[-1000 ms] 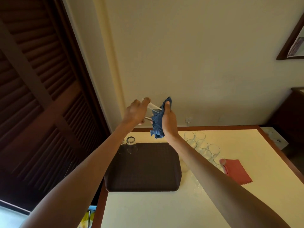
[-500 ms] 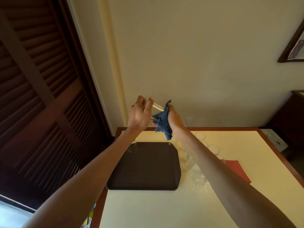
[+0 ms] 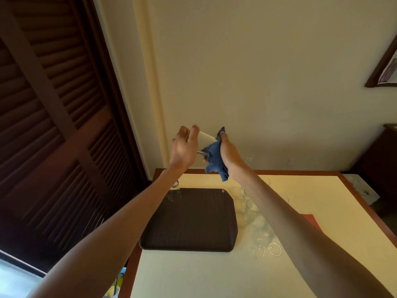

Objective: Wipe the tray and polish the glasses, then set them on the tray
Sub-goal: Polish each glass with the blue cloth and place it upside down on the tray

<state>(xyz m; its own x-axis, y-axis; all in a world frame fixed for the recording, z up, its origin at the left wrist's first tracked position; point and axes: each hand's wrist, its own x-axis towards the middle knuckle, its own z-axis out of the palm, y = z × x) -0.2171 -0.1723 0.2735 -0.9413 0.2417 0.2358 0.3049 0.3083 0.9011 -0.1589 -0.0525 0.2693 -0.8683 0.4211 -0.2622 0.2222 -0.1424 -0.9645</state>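
Glass (image 3: 205, 139) is gripped up high by the left hand (image 3: 184, 148), likely to catch the light, while the right hand (image 3: 231, 155) rubs it with a bunched blue cloth (image 3: 215, 158) it holds.

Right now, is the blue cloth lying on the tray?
No, the right hand holds the blue cloth against the glass, up off the tray.

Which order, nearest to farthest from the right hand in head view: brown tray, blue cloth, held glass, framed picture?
1. blue cloth, gripped in the right hand itself.
2. held glass, just left, gripped by the left hand, cloth against it.
3. brown tray, below on the table.
4. framed picture, high on the wall, far right.
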